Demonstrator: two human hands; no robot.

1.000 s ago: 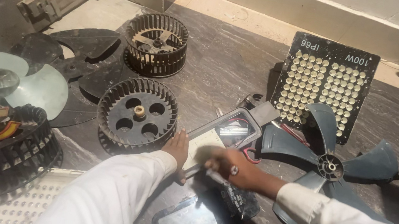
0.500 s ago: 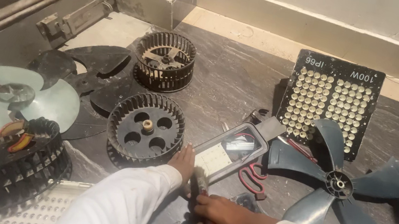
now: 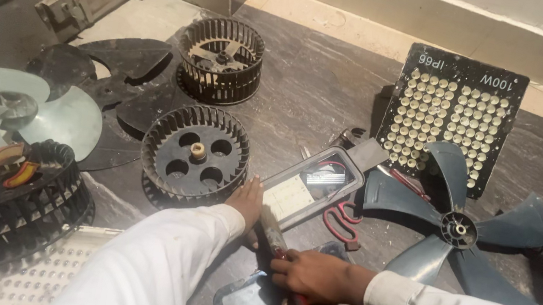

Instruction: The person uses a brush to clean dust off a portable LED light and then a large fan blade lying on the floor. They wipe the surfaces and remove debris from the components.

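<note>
Grey rectangular lamp housing with a clear window (image 3: 313,184) lies on the dark stone floor (image 3: 310,86), between the black slotted blower wheel (image 3: 193,155) and the grey five-blade plastic fan (image 3: 457,227). Left hand (image 3: 246,200) is laid flat against the housing's near end, fingers loosely spread, nothing gripped. Right hand (image 3: 316,275) is closed around a red-handled screwdriver (image 3: 289,277), tip set at the housing's edge. Best done with the housing pinned firmly, tool kept in line, force kept low. Red-handled scissors (image 3: 341,222) lie just beside.
</note>
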